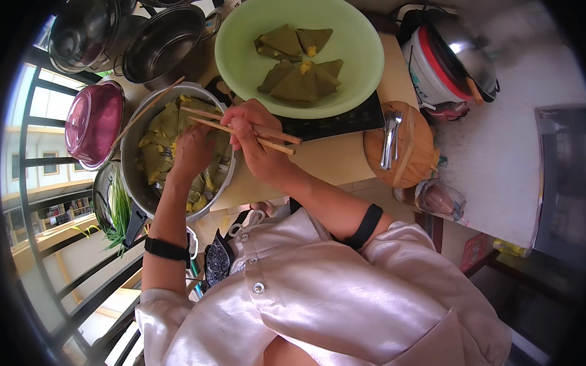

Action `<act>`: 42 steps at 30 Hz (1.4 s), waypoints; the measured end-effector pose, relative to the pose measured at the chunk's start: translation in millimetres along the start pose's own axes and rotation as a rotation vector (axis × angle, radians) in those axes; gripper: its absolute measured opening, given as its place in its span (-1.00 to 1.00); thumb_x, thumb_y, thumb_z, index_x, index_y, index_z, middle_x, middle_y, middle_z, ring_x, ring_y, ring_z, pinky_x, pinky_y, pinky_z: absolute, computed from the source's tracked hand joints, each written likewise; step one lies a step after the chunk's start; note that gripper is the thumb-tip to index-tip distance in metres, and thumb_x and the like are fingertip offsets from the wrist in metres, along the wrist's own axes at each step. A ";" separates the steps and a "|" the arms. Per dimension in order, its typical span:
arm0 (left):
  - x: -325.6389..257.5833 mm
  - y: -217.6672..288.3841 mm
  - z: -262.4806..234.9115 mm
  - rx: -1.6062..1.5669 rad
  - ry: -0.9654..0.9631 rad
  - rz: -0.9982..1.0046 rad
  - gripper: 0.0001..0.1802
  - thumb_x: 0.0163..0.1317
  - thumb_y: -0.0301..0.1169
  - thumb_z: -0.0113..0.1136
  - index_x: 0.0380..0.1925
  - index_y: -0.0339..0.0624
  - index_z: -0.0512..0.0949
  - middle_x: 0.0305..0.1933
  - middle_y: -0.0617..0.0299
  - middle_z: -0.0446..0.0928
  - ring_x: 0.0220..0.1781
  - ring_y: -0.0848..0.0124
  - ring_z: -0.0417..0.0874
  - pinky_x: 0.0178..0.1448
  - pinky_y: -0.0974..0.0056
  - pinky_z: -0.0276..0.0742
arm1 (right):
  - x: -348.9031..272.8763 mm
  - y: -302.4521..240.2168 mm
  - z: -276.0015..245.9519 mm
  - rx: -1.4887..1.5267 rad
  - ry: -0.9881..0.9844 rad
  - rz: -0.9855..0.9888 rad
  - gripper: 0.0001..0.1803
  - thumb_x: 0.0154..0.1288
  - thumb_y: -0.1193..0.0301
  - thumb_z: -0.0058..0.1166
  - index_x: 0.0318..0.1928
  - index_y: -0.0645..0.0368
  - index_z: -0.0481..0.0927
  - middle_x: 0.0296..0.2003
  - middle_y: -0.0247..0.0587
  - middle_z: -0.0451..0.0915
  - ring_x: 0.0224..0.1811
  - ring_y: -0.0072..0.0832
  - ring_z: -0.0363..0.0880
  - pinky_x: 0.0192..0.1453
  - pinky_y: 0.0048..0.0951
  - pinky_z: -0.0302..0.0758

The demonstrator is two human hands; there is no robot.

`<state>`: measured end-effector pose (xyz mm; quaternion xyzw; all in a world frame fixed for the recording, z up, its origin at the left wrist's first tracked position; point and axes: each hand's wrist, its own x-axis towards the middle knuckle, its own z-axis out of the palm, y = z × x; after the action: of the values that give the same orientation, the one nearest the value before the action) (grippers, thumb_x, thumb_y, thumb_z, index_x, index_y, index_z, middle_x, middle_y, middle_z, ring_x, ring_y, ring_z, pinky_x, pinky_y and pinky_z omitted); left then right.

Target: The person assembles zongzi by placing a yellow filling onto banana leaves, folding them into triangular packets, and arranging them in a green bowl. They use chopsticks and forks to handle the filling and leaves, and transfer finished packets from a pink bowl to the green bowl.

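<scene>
A metal pot (pixel 126 177) full of green leaf-wrapped parcels (pixel 157 156) with yellow bits stands at the left. My left hand (pixel 192 150) reaches into it, fingers bent down among the leaves; whatever they grip is hidden. Over the pot's right rim, my right hand (pixel 251 131) is closed around a pair of wooden chopsticks (pixel 282 148), their tips pointing left above my left hand. Beyond my hands, a light green basin (pixel 359 56) holds several folded triangular leaf parcels (pixel 296 85), some with yellow bits on them.
A long wooden stick (pixel 147 109) crosses the pot's left rim. The basin sits over a black cooktop (pixel 337 128). Forks lie with a round wooden board (pixel 375 144) at right. Empty metal pots (pixel 162 46), a pink lidded bowl (pixel 92 121) and green scallions (pixel 116 206) are at left.
</scene>
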<state>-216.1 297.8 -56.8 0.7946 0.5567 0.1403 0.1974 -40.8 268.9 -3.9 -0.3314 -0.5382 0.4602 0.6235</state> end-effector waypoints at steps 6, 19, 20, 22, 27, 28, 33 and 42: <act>3.5 -2.0 9.7 0.173 0.010 -0.006 -0.67 -0.12 -0.53 0.10 -0.24 -0.10 0.48 -0.15 0.13 0.43 -0.02 0.14 0.40 -0.07 0.02 0.31 | 1.2 5.0 -10.4 0.010 0.011 0.092 -0.62 0.36 0.18 -0.26 -0.31 0.29 0.41 -0.43 -0.30 0.38 -0.56 -0.68 0.37 -0.49 -0.69 0.38; 10.9 -4.6 11.4 0.219 -0.062 -0.057 -0.72 -0.19 -0.50 0.13 -0.35 -0.14 0.51 -0.21 0.09 0.43 -0.03 0.15 0.40 -0.06 0.05 0.32 | 10.6 6.3 -14.0 0.041 0.061 0.179 -0.66 0.35 0.20 -0.22 -0.33 0.25 0.42 -0.47 -0.33 0.38 -0.58 -0.70 0.35 -0.54 -0.70 0.37; 11.6 -5.7 11.2 0.220 -0.059 -0.050 -0.72 -0.18 -0.48 0.14 -0.34 -0.13 0.51 -0.22 0.09 0.43 -0.04 0.15 0.41 -0.04 0.08 0.33 | 11.6 6.3 -14.6 0.046 0.064 0.182 -0.66 0.34 0.20 -0.22 -0.33 0.25 0.42 -0.47 -0.33 0.38 -0.58 -0.70 0.35 -0.54 -0.70 0.37; 12.0 -7.7 10.3 0.232 -0.066 -0.043 -0.73 -0.14 -0.45 0.16 -0.32 -0.12 0.51 -0.24 0.10 0.43 -0.05 0.15 0.42 -0.01 0.14 0.35 | 13.5 6.2 -15.9 0.055 0.071 0.192 -0.67 0.34 0.20 -0.21 -0.33 0.25 0.42 -0.46 -0.32 0.39 -0.58 -0.70 0.35 -0.53 -0.70 0.37; 11.0 -9.1 8.5 0.199 -0.072 -0.023 -0.71 -0.14 -0.47 0.14 -0.31 -0.12 0.51 -0.26 0.08 0.43 -0.06 0.13 0.41 -0.01 0.15 0.35 | 17.4 3.8 -19.9 0.023 0.078 0.203 -0.68 0.34 0.21 -0.20 -0.33 0.25 0.41 -0.44 -0.31 0.41 -0.58 -0.69 0.36 -0.53 -0.69 0.39; 10.5 -9.2 8.2 0.203 -0.077 -0.024 -0.71 -0.15 -0.48 0.14 -0.31 -0.12 0.51 -0.26 0.08 0.43 -0.06 0.13 0.41 -0.01 0.15 0.35 | 18.3 3.2 -20.0 0.016 0.077 0.204 -0.68 0.33 0.21 -0.20 -0.33 0.25 0.41 -0.44 -0.31 0.41 -0.58 -0.69 0.37 -0.52 -0.69 0.39; 12.6 -8.8 8.7 0.169 -0.088 -0.009 -0.72 -0.20 -0.53 0.10 -0.36 -0.13 0.52 -0.25 0.09 0.44 -0.04 0.14 0.39 -0.02 0.12 0.34 | 21.6 0.9 -17.7 0.015 0.057 0.199 -0.67 0.33 0.21 -0.18 -0.34 0.27 0.42 -0.44 -0.30 0.40 -0.58 -0.69 0.37 -0.52 -0.68 0.39; 15.1 -8.8 12.6 0.210 -0.055 0.020 -0.80 -0.22 -0.53 0.07 -0.47 -0.17 0.48 -0.32 0.10 0.46 -0.11 0.14 0.42 -0.08 0.13 0.35 | 23.8 -1.5 -16.5 0.012 0.045 0.216 -0.67 0.33 0.22 -0.18 -0.33 0.27 0.45 -0.44 -0.30 0.38 -0.57 -0.68 0.38 -0.50 -0.68 0.40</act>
<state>-212.6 312.7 -72.1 0.8201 0.5546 0.0613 0.1265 -24.4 291.9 2.8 -0.3941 -0.4822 0.5205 0.5842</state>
